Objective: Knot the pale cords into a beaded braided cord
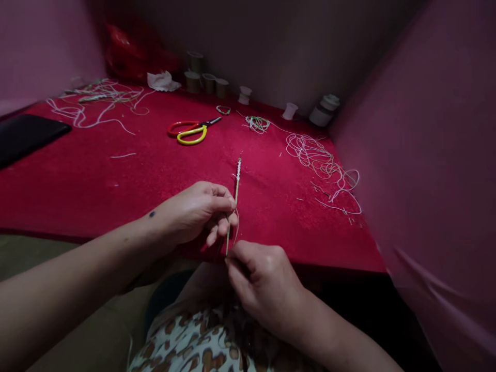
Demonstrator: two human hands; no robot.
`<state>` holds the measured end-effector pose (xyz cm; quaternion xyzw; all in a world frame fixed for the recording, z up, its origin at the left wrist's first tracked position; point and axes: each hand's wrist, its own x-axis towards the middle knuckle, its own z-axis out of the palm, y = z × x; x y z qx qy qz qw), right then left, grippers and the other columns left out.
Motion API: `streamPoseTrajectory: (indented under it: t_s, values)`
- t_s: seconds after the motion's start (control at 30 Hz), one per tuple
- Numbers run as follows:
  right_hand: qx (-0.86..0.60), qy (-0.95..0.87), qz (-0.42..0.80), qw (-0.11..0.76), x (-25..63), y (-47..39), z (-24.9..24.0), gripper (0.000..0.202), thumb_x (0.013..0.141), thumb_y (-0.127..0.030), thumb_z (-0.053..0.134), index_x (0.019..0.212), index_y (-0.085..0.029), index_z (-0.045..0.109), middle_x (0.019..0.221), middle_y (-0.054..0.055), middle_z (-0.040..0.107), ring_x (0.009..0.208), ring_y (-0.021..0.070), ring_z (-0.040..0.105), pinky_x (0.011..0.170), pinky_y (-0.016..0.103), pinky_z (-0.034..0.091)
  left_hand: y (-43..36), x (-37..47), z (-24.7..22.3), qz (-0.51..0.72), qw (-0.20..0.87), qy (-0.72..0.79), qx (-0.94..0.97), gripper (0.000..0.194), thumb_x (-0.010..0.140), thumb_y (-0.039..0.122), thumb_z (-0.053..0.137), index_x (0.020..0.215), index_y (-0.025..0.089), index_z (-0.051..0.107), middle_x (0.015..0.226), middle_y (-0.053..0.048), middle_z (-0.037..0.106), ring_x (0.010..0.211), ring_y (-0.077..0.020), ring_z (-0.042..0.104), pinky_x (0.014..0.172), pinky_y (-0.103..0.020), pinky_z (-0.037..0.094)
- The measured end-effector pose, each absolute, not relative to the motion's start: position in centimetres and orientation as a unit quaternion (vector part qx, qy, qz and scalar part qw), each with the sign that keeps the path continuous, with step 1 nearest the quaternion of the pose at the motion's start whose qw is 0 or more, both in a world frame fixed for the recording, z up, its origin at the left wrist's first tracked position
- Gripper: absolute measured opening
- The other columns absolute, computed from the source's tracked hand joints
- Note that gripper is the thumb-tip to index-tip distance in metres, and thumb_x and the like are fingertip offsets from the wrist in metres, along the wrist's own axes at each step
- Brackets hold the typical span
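Note:
A thin cord [236, 192] runs up the middle of the red cloth, its far part a white knotted braid [238, 169] that ends in a small loop. My left hand [217, 209] pinches the cord below the braid between thumb and forefinger, the other fingers loosely curled. Nearer to me, at the table's front edge, my right hand [263, 281] is closed on the lower cord strands, which stretch between both hands. One strand bows out to the right beside the left fingertips. What exactly lies inside the right fingers is partly hidden.
Scissors [191, 131] with red and yellow handles lie beyond my left hand. Tangled threads [313, 155] sit at right, more threads [104, 98] at back left. Thread spools [209, 82] and a white bottle [324, 110] line the back. A dark phone [33, 135] lies far left.

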<state>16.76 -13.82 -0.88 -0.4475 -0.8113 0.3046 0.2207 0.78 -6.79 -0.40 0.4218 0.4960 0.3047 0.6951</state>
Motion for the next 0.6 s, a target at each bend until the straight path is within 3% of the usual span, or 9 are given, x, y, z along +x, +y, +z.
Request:
streamPoseTrajectory:
  t_s: [0.17, 0.23, 0.37, 0.47, 0.6]
  values:
    - [-0.333, -0.864, 0.369, 0.075, 17.7, -15.0, 0.5, 0.015, 0.076, -0.012, 0.056, 0.062, -0.015, 0.054, 0.060, -0.001, 0.058, 0.051, 0.0079, 0.043, 0.051, 0.021, 0.035, -7.1, 1.3, -0.2, 0.340, 0.697, 0.494, 0.393, 0.014, 0.076, 0.016, 0.057, 0.064, 0.019, 0.050, 0.050, 0.005, 0.050, 0.029, -0.0046, 0.033, 0.024, -0.017, 0.032]
    - [-0.327, -0.844, 0.406, 0.123, 18.1, -14.7, 0.9, 0.015, 0.080, -0.013, 0.055, 0.065, -0.015, 0.058, 0.064, -0.001, 0.060, 0.056, 0.0082, 0.049, 0.055, 0.020, 0.039, -7.1, 1.3, -0.3, 0.349, 0.695, 0.486, 0.399, 0.016, 0.077, 0.016, 0.057, 0.064, 0.019, 0.048, 0.051, 0.005, 0.049, 0.030, -0.0040, 0.032, 0.025, -0.017, 0.033]
    - [-0.483, -0.670, 0.425, 0.371, 17.9, -12.2, 0.3, 0.012, 0.082, -0.017, 0.053, 0.090, -0.016, 0.062, 0.082, 0.003, 0.062, 0.064, 0.0099, 0.057, 0.056, 0.021, 0.045, -6.9, 1.3, -0.7, 0.339, 0.684, 0.482, 0.430, 0.015, 0.077, 0.021, 0.058, 0.066, 0.019, 0.048, 0.050, 0.006, 0.048, 0.029, -0.0044, 0.033, 0.025, -0.018, 0.034]
    - [-0.501, -0.502, 0.591, 0.384, 17.2, -9.9, -0.6, 0.029, 0.078, -0.021, 0.056, 0.106, -0.015, 0.050, 0.089, 0.004, 0.061, 0.047, 0.0081, 0.053, 0.039, 0.022, 0.042, -6.9, 1.2, -0.8, 0.332, 0.676, 0.485, 0.445, 0.015, 0.078, 0.023, 0.058, 0.067, 0.019, 0.048, 0.047, 0.007, 0.047, 0.028, -0.0047, 0.034, 0.025, -0.018, 0.034]
    - [-0.418, -0.413, 0.727, 0.355, 16.7, -8.7, -1.0, 0.028, 0.076, -0.022, 0.057, 0.100, -0.016, 0.045, 0.072, 0.000, 0.061, 0.037, 0.0084, 0.051, 0.030, 0.020, 0.038, -7.0, 1.4, -0.6, 0.324, 0.661, 0.499, 0.457, 0.016, 0.077, 0.023, 0.057, 0.065, 0.020, 0.048, 0.039, 0.009, 0.043, 0.027, -0.0055, 0.034, 0.026, -0.017, 0.033]
